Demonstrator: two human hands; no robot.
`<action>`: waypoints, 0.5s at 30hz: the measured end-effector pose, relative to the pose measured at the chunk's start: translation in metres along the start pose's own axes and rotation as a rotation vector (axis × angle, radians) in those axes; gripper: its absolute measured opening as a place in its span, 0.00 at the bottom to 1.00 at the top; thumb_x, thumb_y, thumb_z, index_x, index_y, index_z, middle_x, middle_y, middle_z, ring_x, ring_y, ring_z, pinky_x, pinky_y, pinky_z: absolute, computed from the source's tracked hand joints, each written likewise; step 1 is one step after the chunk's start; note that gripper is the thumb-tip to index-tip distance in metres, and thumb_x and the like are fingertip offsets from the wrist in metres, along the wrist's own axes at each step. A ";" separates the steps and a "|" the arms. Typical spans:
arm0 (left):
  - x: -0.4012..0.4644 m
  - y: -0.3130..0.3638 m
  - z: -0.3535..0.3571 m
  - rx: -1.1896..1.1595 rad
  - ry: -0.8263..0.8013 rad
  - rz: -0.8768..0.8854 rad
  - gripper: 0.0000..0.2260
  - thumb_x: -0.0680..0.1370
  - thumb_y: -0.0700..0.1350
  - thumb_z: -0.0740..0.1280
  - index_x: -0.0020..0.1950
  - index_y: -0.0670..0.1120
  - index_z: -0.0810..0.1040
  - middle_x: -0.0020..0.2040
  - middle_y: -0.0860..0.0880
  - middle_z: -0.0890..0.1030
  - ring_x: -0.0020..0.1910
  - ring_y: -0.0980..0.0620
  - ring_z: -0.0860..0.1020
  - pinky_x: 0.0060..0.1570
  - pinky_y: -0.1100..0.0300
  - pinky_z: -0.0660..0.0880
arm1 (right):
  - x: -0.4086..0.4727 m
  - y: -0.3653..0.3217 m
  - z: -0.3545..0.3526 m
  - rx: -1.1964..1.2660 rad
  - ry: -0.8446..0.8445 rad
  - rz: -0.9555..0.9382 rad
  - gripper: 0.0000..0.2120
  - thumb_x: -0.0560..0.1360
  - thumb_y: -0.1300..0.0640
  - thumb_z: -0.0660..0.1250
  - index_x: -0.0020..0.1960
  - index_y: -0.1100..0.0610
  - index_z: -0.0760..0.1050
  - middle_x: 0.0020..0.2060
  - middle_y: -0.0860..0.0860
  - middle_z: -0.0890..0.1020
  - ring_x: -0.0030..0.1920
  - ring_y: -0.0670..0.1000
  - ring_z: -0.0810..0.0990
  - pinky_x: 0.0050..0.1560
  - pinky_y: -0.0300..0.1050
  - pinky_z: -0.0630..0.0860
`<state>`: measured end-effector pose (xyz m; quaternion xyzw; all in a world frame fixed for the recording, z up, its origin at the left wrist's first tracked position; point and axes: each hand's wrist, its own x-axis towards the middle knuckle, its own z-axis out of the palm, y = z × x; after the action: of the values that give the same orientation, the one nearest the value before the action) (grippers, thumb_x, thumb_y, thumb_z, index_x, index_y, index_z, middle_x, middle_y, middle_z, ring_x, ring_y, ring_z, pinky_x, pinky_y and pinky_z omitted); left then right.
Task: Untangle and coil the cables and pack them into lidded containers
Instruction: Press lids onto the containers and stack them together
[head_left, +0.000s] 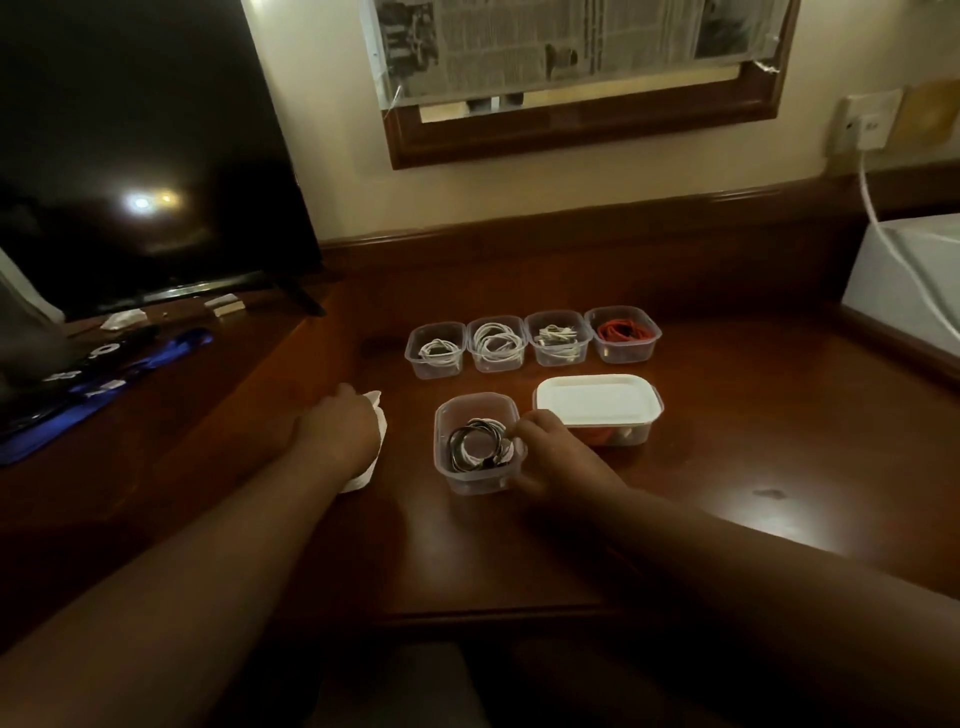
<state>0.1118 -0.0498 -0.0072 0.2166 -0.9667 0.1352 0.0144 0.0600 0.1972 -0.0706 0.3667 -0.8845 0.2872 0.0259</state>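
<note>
We have our right hand (540, 441) at the near tub (477, 441), fingertips curled over its right rim and pinching or pressing the dark-and-white coil (478, 446) inside, probably to keep the loops from springing up before a lid goes on. Our left hand (343, 423) rests on the desk (727, 467) just left of that tub, fingers curled around a white lid (371, 441); we judge it is held ready to cap the tub, though the grip itself is partly hidden behind the hand. Just right of the near tub, a sealed tub (600, 410) already wears its white lid, with something red showing through its wall. Behind, a row of four open tubs (532, 340) stands side by side, three holding white coils and the rightmost a red coil (622, 331), none lidded yet. So the coiling looks finished and the lidding mostly ahead. A dark screen (145, 156) stands at the left.
</note>
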 end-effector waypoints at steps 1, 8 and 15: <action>0.000 0.001 -0.006 -0.052 0.054 -0.001 0.17 0.81 0.45 0.58 0.68 0.43 0.72 0.63 0.43 0.71 0.60 0.43 0.75 0.55 0.49 0.75 | -0.001 0.000 0.000 0.053 0.008 0.043 0.30 0.73 0.53 0.74 0.72 0.53 0.67 0.70 0.52 0.67 0.68 0.51 0.70 0.65 0.39 0.66; -0.027 0.057 -0.025 -0.045 0.230 0.217 0.15 0.80 0.46 0.59 0.65 0.43 0.72 0.61 0.43 0.74 0.59 0.41 0.76 0.50 0.49 0.74 | -0.001 -0.001 0.001 0.255 -0.077 0.189 0.43 0.71 0.53 0.76 0.78 0.55 0.55 0.72 0.49 0.71 0.71 0.49 0.69 0.60 0.31 0.65; -0.036 0.103 -0.012 -0.138 0.186 0.338 0.17 0.80 0.51 0.60 0.65 0.44 0.74 0.62 0.45 0.77 0.58 0.43 0.78 0.48 0.54 0.70 | 0.008 0.007 0.004 0.174 -0.186 0.242 0.43 0.69 0.49 0.78 0.77 0.49 0.59 0.72 0.48 0.71 0.71 0.50 0.70 0.68 0.45 0.66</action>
<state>0.1009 0.0581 -0.0256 0.0362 -0.9908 0.0886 0.0955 0.0500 0.1935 -0.0755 0.2834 -0.8926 0.3285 -0.1224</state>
